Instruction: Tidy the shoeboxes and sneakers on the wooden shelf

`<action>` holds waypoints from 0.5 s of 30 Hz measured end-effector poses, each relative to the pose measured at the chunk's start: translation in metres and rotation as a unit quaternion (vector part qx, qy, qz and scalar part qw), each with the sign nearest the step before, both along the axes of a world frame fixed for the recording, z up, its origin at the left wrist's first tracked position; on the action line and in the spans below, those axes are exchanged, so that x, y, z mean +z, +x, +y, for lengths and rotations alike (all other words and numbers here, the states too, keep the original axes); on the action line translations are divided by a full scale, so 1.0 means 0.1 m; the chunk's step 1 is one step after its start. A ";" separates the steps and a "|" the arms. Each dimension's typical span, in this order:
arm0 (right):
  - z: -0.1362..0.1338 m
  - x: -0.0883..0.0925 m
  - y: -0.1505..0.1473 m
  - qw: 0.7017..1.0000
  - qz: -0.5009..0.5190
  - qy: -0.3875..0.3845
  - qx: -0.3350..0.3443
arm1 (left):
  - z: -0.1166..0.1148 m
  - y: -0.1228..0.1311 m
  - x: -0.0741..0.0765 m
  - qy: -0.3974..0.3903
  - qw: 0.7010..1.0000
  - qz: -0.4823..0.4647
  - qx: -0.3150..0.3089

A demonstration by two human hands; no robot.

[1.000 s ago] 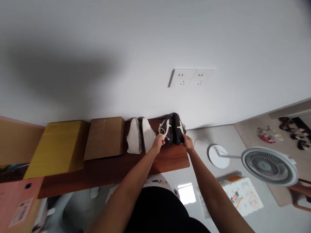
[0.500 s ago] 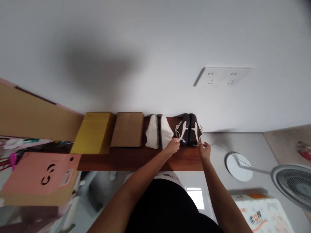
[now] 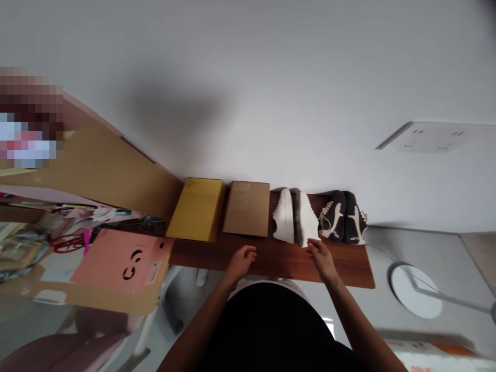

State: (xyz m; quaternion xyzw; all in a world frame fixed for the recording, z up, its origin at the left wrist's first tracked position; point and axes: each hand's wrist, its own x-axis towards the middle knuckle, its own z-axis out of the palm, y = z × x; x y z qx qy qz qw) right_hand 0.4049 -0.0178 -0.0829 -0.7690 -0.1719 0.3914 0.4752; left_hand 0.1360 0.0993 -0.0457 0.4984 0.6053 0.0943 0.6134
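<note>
A dark wooden bench (image 3: 279,261) stands against the wall. On it, from left to right, are a yellow box (image 3: 196,209), a brown cardboard box (image 3: 247,209), a pair of white shoes (image 3: 284,217) and a pair of dark shoes with cream trim (image 3: 352,219). Over the bench in front of the brown box is my left hand (image 3: 242,261), its fingers curled and nothing seen in them. My right hand (image 3: 321,258) is just in front of the right white shoe, fingers bent and apart, holding nothing; whether it touches the shoe is unclear.
At the left, a pink box (image 3: 120,261) lies on a cluttered desk beside a tall cardboard panel (image 3: 116,178). A pink chair (image 3: 73,341) is below. To the right, a white round stand base (image 3: 416,290) rests on the floor, with a printed package (image 3: 437,359) nearer.
Both hands have let go of the dark shoes. They moved left relative to the bench, my left one to the front of the brown box. The view has shifted left.
</note>
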 end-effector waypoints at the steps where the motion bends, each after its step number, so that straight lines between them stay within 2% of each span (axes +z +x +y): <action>1: 0.15 0.06 -0.23 1.000 0.012 0.007 0.019 | 0.08 -0.13 0.03 0.022 1.000 0.004 0.003; 6: 0.81 0.24 -1.40 0.989 0.077 0.037 0.121 | 0.55 -0.93 0.18 0.121 0.989 0.074 0.048; 9: 1.10 0.28 -1.96 0.976 0.137 0.016 0.168 | 0.86 -1.51 0.18 0.166 0.977 0.099 0.086; 12: 1.35 0.27 -2.36 0.972 0.158 -0.006 0.174 | 1.19 -2.02 0.11 0.213 0.968 0.091 0.101; 15: 1.60 0.20 -2.67 0.985 0.111 0.003 0.134 | 1.50 -2.34 -0.01 0.218 0.966 0.068 0.119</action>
